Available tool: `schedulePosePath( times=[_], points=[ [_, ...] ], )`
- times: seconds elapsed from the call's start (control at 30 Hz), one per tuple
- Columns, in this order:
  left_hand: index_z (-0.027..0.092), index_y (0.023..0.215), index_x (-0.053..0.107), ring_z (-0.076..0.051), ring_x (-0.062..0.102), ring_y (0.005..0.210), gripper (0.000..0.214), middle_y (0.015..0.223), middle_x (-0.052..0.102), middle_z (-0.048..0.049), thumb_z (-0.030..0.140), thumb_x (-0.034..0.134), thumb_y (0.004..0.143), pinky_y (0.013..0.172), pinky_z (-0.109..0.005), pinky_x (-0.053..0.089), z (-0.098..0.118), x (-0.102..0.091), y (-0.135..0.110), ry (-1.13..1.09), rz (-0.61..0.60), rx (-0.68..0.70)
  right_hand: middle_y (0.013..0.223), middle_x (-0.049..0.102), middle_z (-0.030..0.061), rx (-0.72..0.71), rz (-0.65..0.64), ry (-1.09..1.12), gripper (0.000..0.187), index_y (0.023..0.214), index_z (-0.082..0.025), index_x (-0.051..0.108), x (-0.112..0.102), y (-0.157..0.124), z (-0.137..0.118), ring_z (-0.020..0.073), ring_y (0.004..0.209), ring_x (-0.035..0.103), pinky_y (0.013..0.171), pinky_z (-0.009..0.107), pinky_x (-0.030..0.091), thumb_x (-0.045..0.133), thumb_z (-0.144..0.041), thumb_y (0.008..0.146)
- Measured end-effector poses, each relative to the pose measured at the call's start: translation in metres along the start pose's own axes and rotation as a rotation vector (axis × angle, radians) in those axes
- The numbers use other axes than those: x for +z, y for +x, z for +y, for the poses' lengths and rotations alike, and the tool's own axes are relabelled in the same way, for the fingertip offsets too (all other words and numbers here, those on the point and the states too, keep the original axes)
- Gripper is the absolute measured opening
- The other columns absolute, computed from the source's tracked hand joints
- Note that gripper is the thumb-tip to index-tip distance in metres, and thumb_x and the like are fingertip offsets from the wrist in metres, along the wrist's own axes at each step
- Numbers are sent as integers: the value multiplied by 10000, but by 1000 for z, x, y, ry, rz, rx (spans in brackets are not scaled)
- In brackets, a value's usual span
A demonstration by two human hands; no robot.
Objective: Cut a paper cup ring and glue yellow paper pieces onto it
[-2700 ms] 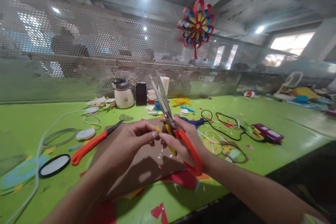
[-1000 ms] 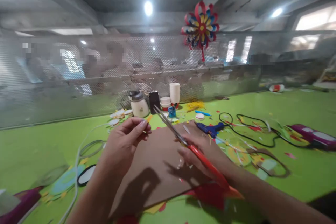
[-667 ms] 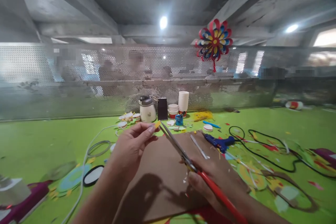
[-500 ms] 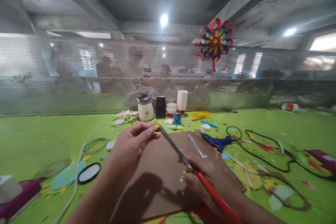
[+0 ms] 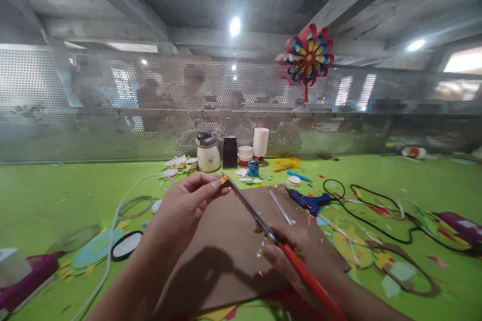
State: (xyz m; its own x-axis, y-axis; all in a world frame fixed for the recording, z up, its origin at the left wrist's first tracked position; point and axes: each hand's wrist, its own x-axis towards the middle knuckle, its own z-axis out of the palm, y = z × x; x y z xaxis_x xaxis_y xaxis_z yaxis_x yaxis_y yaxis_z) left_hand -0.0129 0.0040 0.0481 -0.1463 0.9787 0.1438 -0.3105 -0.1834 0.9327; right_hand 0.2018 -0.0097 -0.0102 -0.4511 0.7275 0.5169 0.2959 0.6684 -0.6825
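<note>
Between thumb and fingers, my left hand [image 5: 190,205] pinches a small yellow paper piece [image 5: 224,179]. My right hand [image 5: 289,251] is closed around a pair of scissors [image 5: 248,206] with red handles. The blade tips are at the edge of the yellow piece, and the blades look nearly closed. Both hands are above a brown cardboard sheet [image 5: 226,241] that has tiny paper scraps on it. A white-handled craft knife [image 5: 280,206] lies on the cardboard, with a blue glue gun [image 5: 311,202] at its right edge.
Behind the cardboard stand a white jug [image 5: 208,154], a phone [image 5: 230,153], stacked paper cups [image 5: 260,144] and a blue pot [image 5: 253,168]. A white cable [image 5: 113,230] runs at left, a black cord [image 5: 380,228] at right. A perforated screen [image 5: 165,125] with a paper flower [image 5: 309,57] closes the back.
The view has shifted very slightly. Both hands keep almost the same pose, with the scissor tips still at the yellow paper piece.
</note>
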Motion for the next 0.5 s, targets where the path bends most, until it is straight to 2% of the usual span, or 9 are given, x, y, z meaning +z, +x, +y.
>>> schedulePosePath(
  times=[0.3,0.5],
  points=[
    [154,648,755,-123,671,681,223,728,760,-36,238,920,523,658,-196,526,2,0,3,-9,-33,0,684,626,-8,35,-20,24,265,963,-191,702,0,-1,3,136,612,556,566,221,407,567,-409,897],
    [149,627,748,-134,692,694,259,752,774,-52,259,938,490,671,-195,540,2,-5,6,1,-37,-25,651,599,3,-18,29,-38,268,848,-166,697,-1,1,3,139,595,526,543,228,393,564,-397,875]
  ],
)
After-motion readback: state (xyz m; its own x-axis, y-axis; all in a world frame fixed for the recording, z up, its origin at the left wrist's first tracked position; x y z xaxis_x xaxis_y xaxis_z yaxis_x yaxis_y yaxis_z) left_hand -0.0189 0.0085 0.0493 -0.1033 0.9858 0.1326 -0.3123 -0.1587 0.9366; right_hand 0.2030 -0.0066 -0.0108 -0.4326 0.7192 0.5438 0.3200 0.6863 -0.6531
